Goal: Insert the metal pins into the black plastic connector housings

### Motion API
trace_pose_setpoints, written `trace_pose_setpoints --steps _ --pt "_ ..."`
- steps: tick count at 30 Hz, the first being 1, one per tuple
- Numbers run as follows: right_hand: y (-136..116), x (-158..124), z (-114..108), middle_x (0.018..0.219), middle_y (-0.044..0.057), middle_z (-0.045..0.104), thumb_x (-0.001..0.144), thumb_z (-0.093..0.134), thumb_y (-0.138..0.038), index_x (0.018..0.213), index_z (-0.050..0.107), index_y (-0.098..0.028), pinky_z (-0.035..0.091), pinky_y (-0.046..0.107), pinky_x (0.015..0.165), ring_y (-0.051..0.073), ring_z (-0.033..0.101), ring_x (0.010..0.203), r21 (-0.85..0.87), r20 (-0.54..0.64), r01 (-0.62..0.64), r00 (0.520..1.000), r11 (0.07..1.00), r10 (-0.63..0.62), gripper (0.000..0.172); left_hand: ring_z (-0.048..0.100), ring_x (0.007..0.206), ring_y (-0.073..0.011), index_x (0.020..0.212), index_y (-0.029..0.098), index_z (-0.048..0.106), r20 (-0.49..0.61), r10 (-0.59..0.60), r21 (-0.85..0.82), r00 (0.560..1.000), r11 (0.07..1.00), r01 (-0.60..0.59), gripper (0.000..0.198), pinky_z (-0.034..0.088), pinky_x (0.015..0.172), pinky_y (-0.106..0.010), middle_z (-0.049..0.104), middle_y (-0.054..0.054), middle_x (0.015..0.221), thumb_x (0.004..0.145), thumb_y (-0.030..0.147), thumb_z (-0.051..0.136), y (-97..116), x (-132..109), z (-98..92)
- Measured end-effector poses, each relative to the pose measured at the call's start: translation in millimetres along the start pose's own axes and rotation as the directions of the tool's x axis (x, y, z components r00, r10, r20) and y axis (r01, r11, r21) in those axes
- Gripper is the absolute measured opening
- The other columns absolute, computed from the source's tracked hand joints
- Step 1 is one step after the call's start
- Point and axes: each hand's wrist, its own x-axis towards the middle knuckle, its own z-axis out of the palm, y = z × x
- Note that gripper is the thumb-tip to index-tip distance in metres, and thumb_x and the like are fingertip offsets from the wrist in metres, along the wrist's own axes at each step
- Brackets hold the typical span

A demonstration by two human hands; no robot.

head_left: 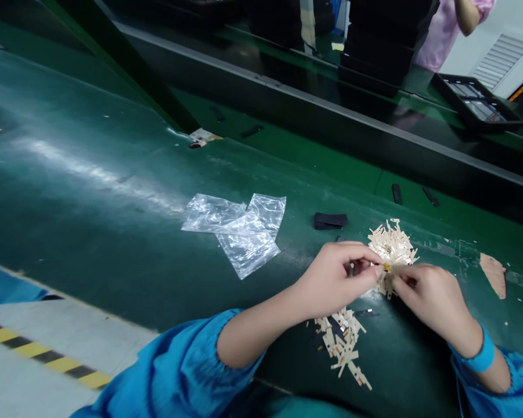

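Observation:
My left hand (pixel 342 276) is closed in a pinch, with a small yellow piece (pixel 386 267) at its fingertips. Facing it, my right hand (pixel 436 296) also pinches, its fingertips close to the yellow piece; what lies between them is too small and blurred to make out. Just beyond the fingers is a heap of small cream-coloured strips (pixel 392 241). A looser pile of similar strips (pixel 344 342), some with dark pieces among them, lies below my left wrist. A stack of black strips (pixel 330 220) sits left of the heap.
Clear plastic bags (pixel 248 229) lie on the green tabletop (pixel 126 249). Black pieces (pixel 396 194) and a brown scrap (pixel 492 276) are at the right. Behind a raised rail (pixel 287 81) stand black stacked trays (pixel 375 52), a filled tray (pixel 479 104) and a person in pink (pixel 440 38).

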Motion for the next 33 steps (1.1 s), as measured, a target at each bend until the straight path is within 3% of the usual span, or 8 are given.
trace_pose_setpoints --steps 4,7,15,18,20,22,28,33 --pt "-2 -1 0 0.078 0.003 0.069 0.097 0.062 -0.028 0.097 0.071 -0.022 0.044 0.031 0.060 0.019 0.061 0.066 0.263 -0.115 0.158 0.985 0.952 -0.132 0.010 0.039 0.045 -0.0069 0.084 0.017 0.064 0.231 -0.263 -0.405 0.937 0.849 0.339 0.015 0.029 0.046 -0.020 0.047 0.008 0.052 0.080 0.032 0.066 2 5 0.3" --pt "-6 -3 -3 0.087 0.002 0.066 0.094 0.068 -0.019 0.124 0.063 -0.023 0.045 0.029 0.059 0.016 0.055 0.066 0.453 -0.277 0.285 0.946 0.845 -0.171 0.031 0.036 0.041 -0.0060 0.082 0.018 0.059 0.376 -0.318 -0.517 0.870 0.708 0.482 0.014 0.024 0.042 -0.019 0.045 0.009 0.051 0.076 0.030 0.065 -4 7 6.0" --pt "-13 -8 -11 0.081 0.002 0.067 0.090 0.074 -0.010 0.094 0.072 -0.024 0.046 0.030 0.061 0.017 0.060 0.070 0.604 -0.329 0.352 0.927 0.715 -0.179 0.015 0.041 0.040 -0.0075 0.077 0.018 0.059 0.565 -0.343 -0.465 0.751 0.619 0.633 0.018 0.023 0.036 -0.019 0.049 0.006 0.054 0.075 0.035 0.066 -10 9 10.1" --pt "-12 -8 -12 0.072 0.000 0.063 0.090 0.076 -0.016 0.086 0.073 -0.024 0.043 0.029 0.057 0.016 0.054 0.064 0.682 -0.264 0.211 0.964 0.701 -0.033 0.009 0.054 0.053 -0.0113 0.087 0.017 0.066 0.437 -0.333 -0.430 0.836 0.739 0.519 0.025 0.036 0.041 -0.020 0.061 0.000 0.070 0.078 0.039 0.065 -7 8 10.4" --pt "-12 -8 -12 0.069 -0.001 0.060 0.089 0.076 -0.020 0.083 0.074 -0.023 0.041 0.028 0.054 0.015 0.051 0.061 0.710 -0.186 0.116 0.982 0.695 0.025 0.008 0.056 0.063 -0.0119 0.089 0.016 0.071 0.274 -0.237 -0.363 0.932 0.872 0.328 0.024 0.042 0.050 -0.021 0.064 -0.001 0.076 0.076 0.036 0.069 -4 6 11.6" --pt "-13 -9 -12 0.068 0.000 0.060 0.090 0.076 -0.023 0.082 0.075 -0.022 0.040 0.028 0.053 0.015 0.049 0.059 0.724 -0.116 0.056 0.992 0.688 0.042 0.008 0.055 0.065 -0.0110 0.083 0.015 0.074 0.168 -0.106 -0.250 0.980 0.957 0.146 0.014 0.043 0.056 -0.021 0.065 -0.001 0.075 0.075 0.027 0.071 -2 3 13.0" --pt "-17 -9 -5 0.083 0.001 0.063 0.085 0.080 -0.023 0.106 0.076 -0.024 0.045 0.028 0.056 0.015 0.051 0.063 0.779 -0.171 0.033 0.972 0.626 0.162 0.021 0.053 0.060 -0.0100 0.078 0.015 0.077 0.113 -0.066 -0.199 0.991 0.976 0.088 0.014 0.041 0.054 -0.022 0.068 -0.002 0.073 0.082 0.023 0.066 -2 -1 15.2" --pt "-13 -8 -2 0.079 0.001 0.062 0.087 0.080 -0.027 0.082 0.073 -0.023 0.044 0.028 0.059 0.016 0.055 0.069 0.836 -0.116 -0.006 0.975 0.548 0.188 0.009 0.058 0.065 -0.0118 0.083 0.015 0.079 0.079 -0.055 -0.219 0.995 0.973 0.072 0.015 0.044 0.057 -0.023 0.071 -0.004 0.078 0.083 0.025 0.068 -5 0 17.4"
